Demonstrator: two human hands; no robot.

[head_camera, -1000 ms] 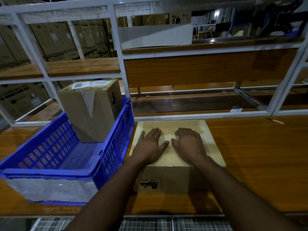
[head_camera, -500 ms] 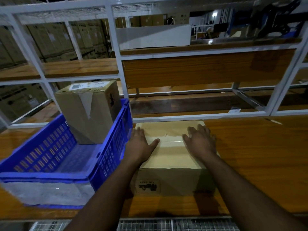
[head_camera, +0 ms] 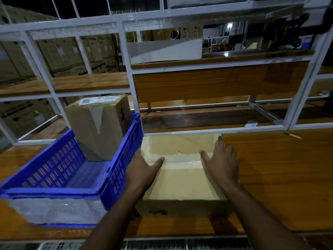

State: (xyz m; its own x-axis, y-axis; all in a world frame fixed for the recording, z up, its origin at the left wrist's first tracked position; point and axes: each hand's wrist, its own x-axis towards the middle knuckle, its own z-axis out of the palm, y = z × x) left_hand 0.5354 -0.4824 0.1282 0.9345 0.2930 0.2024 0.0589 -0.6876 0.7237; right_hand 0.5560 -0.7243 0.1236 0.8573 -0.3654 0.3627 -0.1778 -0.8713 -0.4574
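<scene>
A flat cardboard box lies on the wooden worktop in front of me, its top sealed with clear tape. My left hand rests on the box's left edge, thumb on the top and fingers hidden down the side next to the crate. On the box's right edge lies my right hand, fingers spread and straight, reaching the far right corner.
A blue plastic crate stands touching the box's left side and holds a taller taped cardboard box with a label. White metal shelving with wooden boards rises behind. Bare worktop lies to the right.
Both hands have slid apart from the middle of the box top to its left and right edges. The view has tilted up a little.
</scene>
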